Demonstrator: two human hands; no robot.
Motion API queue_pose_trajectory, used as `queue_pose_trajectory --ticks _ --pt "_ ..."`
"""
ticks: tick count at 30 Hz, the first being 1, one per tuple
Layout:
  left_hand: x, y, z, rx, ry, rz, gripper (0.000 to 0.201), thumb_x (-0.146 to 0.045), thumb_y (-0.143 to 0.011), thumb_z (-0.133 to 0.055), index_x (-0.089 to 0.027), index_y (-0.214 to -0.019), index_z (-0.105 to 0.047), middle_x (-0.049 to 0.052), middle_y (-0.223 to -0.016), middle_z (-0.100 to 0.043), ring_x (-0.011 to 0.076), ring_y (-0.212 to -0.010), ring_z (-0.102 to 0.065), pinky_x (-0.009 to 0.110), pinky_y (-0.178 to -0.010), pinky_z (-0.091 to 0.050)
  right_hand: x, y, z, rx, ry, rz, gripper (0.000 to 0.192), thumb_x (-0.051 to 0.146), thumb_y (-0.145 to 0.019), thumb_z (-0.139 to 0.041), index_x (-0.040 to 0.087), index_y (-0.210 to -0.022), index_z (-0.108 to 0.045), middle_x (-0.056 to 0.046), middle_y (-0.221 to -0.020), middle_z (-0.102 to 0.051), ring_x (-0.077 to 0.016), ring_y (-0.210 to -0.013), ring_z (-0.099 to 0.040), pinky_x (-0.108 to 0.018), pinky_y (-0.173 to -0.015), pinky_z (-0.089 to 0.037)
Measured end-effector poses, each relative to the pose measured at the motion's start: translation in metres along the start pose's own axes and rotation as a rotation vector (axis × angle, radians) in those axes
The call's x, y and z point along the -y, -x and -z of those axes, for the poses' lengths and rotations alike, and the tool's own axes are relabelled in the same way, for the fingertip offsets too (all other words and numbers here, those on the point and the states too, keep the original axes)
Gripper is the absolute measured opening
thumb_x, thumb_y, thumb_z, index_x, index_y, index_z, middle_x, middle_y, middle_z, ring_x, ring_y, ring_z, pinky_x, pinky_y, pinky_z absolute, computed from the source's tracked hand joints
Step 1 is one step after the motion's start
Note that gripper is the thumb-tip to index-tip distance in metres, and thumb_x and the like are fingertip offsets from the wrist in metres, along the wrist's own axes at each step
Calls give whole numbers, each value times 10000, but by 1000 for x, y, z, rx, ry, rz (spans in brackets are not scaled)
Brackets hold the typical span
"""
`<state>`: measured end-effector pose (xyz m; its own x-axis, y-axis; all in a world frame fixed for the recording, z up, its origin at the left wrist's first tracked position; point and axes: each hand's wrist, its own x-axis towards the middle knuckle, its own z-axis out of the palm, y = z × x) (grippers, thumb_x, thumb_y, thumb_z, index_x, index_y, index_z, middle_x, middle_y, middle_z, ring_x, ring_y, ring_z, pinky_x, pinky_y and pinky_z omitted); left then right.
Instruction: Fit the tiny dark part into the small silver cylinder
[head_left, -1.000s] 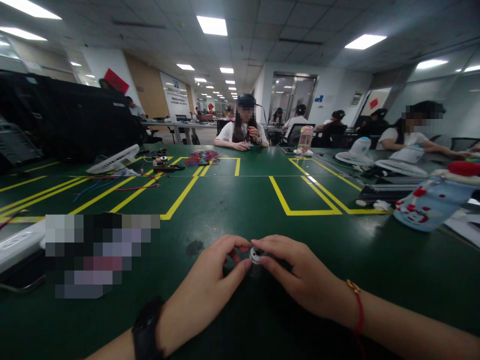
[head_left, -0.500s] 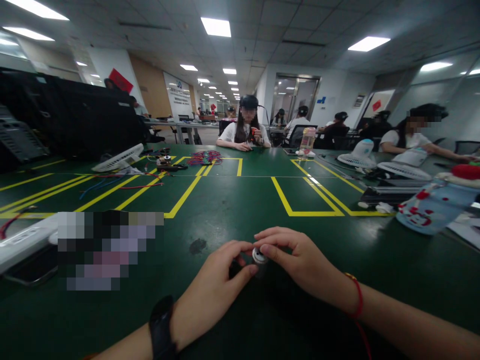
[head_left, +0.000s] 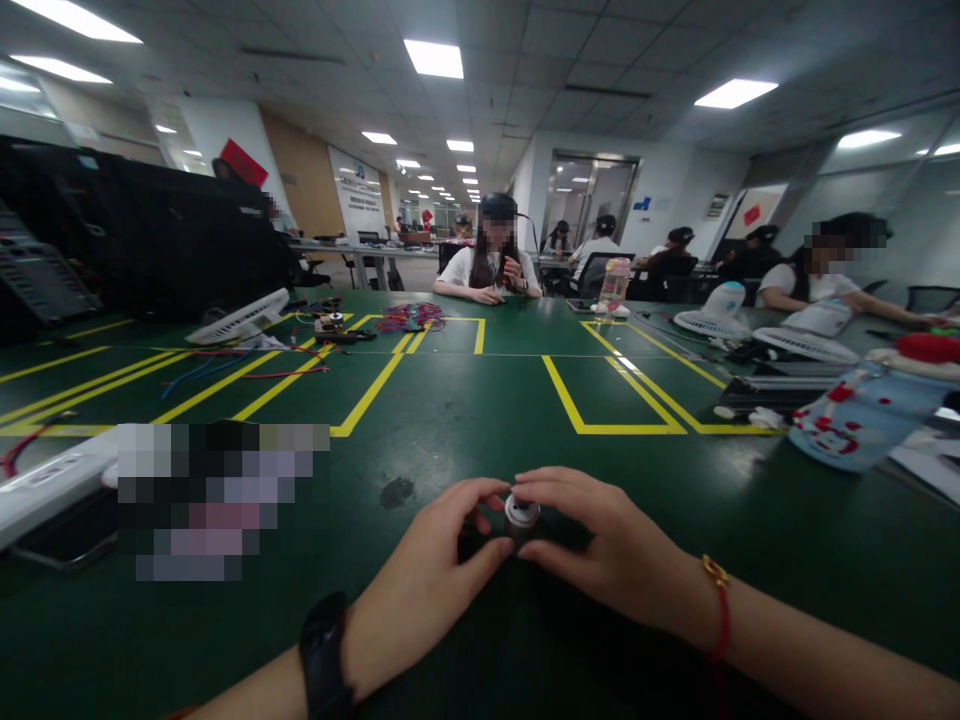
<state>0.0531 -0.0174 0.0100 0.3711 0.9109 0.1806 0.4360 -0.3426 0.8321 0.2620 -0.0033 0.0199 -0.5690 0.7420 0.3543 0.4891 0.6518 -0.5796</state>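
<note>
Both of my hands meet over a small round part (head_left: 520, 513) with a white and silver top and a dark body, low on the green table (head_left: 480, 400). My left hand (head_left: 435, 575), with a black watch on its wrist, pinches the part from the left. My right hand (head_left: 615, 550), with a red string bracelet, grips it from the right with fingers curled over the dark body. Most of the part's body is hidden by my fingers.
A blurred patch (head_left: 221, 495) and a white power strip (head_left: 45, 480) lie at the left. A white fan (head_left: 240, 318), loose wires (head_left: 409, 316) and yellow floor-tape lines are farther off. A pale blue bottle (head_left: 862, 410) lies at right. Other people sit at the far side.
My hands have stayed on the small part and shifted slightly; the right fingers have curled lower around it. The view has moved a little.
</note>
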Motion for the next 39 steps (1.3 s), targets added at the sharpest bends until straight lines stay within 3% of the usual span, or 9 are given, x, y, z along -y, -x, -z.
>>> queue_pose_trajectory --ticks 3,7,10,15,19,23,29,33,39 --pt "0 2 2 -22 -18 22 425 -117 -820 -553 -241 -1223 -500 41 -1095 -643 201 -928 -614 376 -851 -499 -5 0 -7 -19 -200 -115 458 309 -732 -689 243 -1170 -574 -52 -1133 -605 -155 -1011 -578 -333 -924 -469" --pt "-3 7 7 -61 -62 -5 501 -134 -813 -575 -270 -1280 -454 49 -1169 -606 211 -969 -598 391 -881 -489 -3 -5 -8 -47 -945 -489 496 357 -753 -674 199 -1186 -490 -57 -1038 -613 -124 -850 -614 -300 -773 -521" --pt "-9 10 8 -85 -112 -93 546 -210 -805 -644 -327 -1296 -437 42 -1268 -552 236 -1054 -565 415 -936 -462 4 -6 -5 72 -1346 -561 324 385 -847 -556 192 -1104 -519 -34 -993 -610 -90 -820 -606 -264 -775 -510" --pt "-17 11 7 -184 -167 -250 530 -245 -842 -630 -384 -1311 -425 4 -1349 -518 246 -1229 -469 432 -1047 -375 10 0 -9 165 -1578 -591 315 426 -884 -478 186 -1065 -570 -38 -1051 -595 -79 -858 -587 -247 -838 -463" --pt "-25 6 7 -203 -204 -338 497 -205 -854 -615 -388 -1289 -456 -21 -1301 -570 223 -1196 -505 409 -1030 -386 11 2 -15 227 -1664 -622 364 487 -892 -444 164 -975 -593 -34 -940 -602 -75 -794 -580 -234 -806 -443" --pt "-34 0 10 -205 -249 -361 404 -229 -865 -598 -359 -1233 -494 -6 -1226 -611 230 -1131 -552 389 -965 -440 21 -3 -11 69 -1587 -506 361 475 -910 -418 174 -1012 -589 -46 -980 -606 -101 -849 -589 -281 -854 -450" --pt "-46 -7 21 -384 -71 -158 335 -306 -839 -595 -276 -1164 -517 28 -1106 -654 236 -983 -627 360 -849 -505 38 -10 11 -249 -1053 -391 354 415 -873 -525 194 -1140 -600 -59 -980 -647 -118 -779 -627 -303 -780 -509" --pt "-55 -9 27 -192 421 56 231 -393 -817 -604 -209 -956 -593 24 -873 -698 207 -766 -671 323 -701 -547 46 -7 25 -387 -590 -245 295 352 -859 -565 228 -1113 -651 -13 -784 -661 -98 -717 -628 -237 -699 -524" --pt "-60 -2 23 133 1020 287 339 -454 -915 -495 -147 -965 -631 61 -827 -698 160 -681 -643 306 -689 -516 57 -1 35 -349 -402 -165 296 327 -892 -512 230 -1140 -641 3 -770 -636 -47 -565 -568 -166 -527 -490"
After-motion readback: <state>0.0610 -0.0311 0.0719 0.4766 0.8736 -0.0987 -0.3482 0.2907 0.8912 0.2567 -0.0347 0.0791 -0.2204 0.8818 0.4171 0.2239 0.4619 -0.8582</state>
